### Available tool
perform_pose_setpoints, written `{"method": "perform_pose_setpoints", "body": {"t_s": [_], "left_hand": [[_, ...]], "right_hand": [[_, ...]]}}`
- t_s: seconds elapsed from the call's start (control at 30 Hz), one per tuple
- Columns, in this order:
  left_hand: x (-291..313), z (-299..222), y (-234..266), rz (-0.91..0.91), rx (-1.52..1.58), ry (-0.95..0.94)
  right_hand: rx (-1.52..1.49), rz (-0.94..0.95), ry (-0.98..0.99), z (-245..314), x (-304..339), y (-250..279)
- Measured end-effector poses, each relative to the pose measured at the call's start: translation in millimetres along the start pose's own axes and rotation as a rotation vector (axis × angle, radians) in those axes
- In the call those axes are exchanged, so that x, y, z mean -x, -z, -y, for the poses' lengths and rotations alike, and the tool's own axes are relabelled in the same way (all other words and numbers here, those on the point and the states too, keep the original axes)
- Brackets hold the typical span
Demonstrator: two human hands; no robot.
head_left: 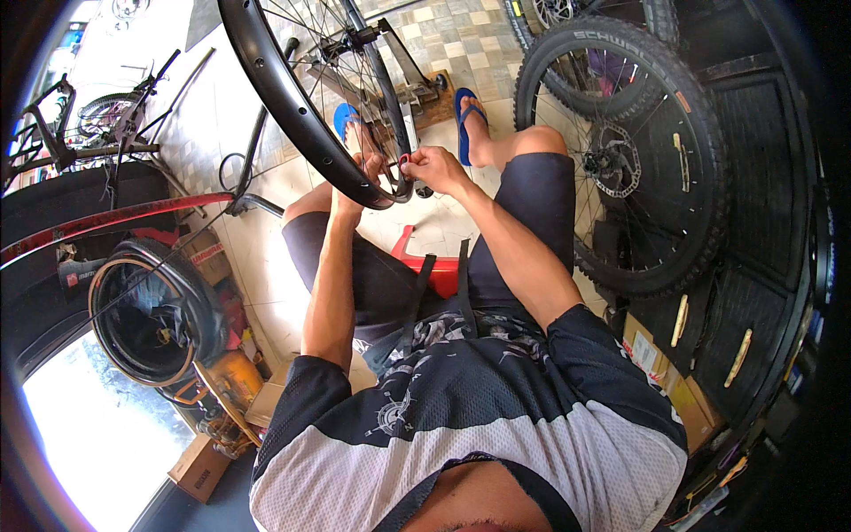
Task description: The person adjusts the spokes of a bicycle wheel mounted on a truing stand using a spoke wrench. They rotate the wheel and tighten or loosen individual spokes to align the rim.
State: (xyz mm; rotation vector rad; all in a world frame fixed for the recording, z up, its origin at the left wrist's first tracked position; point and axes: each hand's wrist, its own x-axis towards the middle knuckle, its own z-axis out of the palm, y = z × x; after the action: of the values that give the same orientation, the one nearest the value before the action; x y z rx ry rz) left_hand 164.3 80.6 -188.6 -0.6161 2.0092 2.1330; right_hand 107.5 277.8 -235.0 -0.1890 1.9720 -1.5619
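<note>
A black-rimmed bicycle wheel (266, 84) without a tyre stands in front of me in a metal wheel truing stand (403, 66). My left hand (370, 167) is at the near end of the rim, its fingers closed among the spokes and partly hidden by the rim. Just right of it, my right hand (433, 168) pinches a small red spoke wrench (405, 163) against the inner side of the rim. Both hands are close together, between my knees. The exact spoke under the wrench is too small to make out.
Wheels with knobby tyres (709, 177) lean against dark drawers (753, 177) at right. Bicycle frames (62, 133) and a red tube (115, 222) are at left, above another wheel (97, 310). A cardboard box (202, 465) sits lower left. Something red (434, 270) is beneath me.
</note>
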Motion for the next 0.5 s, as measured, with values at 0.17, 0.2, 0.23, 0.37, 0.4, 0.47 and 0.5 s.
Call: {"method": "perform_pose_setpoints", "body": {"t_s": [0.17,0.2,0.23,0.37,0.4,0.47,0.5], "left_hand": [[-3,4,4,-0.036,0.128,0.111],[-3,3,4,-0.009,0.052,0.105],[-4,1,2,-0.016,-0.052,0.138],[-8,-4,-9,0.042,-0.19,0.187],[-10,-5,-10,0.096,-0.211,0.203],[-12,-4,-10,0.199,-0.128,0.153],[-7,-2,-7,0.211,-0.126,0.219]], "right_hand": [[0.232,-0.062,0.009,25,13,7],[0.242,-0.065,0.016,29,14,8],[0.255,-0.069,0.014,32,15,8],[0.247,-0.055,0.125,37,19,4],[0.267,-0.047,0.149,38,19,4],[0.348,-0.034,0.154,39,20,4],[0.331,-0.015,0.162,39,28,1]]}}
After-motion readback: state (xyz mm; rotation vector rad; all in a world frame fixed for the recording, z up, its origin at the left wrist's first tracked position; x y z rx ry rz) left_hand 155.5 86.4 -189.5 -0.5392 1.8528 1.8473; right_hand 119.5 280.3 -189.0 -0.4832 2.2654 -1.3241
